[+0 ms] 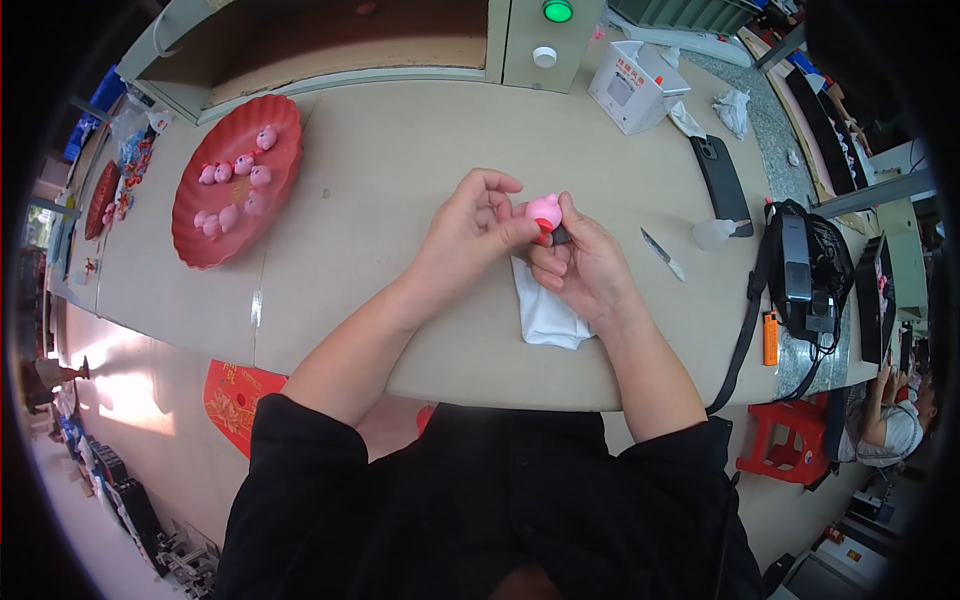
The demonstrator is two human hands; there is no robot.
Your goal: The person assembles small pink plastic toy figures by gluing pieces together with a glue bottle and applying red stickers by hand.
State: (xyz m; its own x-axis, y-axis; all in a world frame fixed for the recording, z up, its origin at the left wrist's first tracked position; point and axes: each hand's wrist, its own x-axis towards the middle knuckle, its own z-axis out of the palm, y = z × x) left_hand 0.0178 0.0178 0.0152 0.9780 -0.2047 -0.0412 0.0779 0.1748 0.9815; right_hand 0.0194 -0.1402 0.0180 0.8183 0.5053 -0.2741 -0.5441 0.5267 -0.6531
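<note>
A small round pink figurine (pixel 543 211) with a red part and a dark piece at its underside is held between my two hands over the table. My left hand (pixel 478 222) pinches its red part from the left with thumb and fingers. From the right, my right hand (pixel 586 250) grips it, thumb along its side and fingers curled beneath. A folded white cloth (pixel 552 315) lies under my right wrist. To the right rests a small knife (pixel 662 252), apart from both hands. Several similar pink figurines sit in a red scalloped plate (pixel 190 240) at the left.
An open-fronted cabinet (pixel 497 40) with a green light stands behind. At right are a white tissue box (pixel 630 90), a black phone (pixel 722 180), a translucent bottle (pixel 711 234), a black mesh bag (pixel 835 250) and an orange lighter-like object (pixel 770 338). A red stool (pixel 780 440) stands beyond the table edge.
</note>
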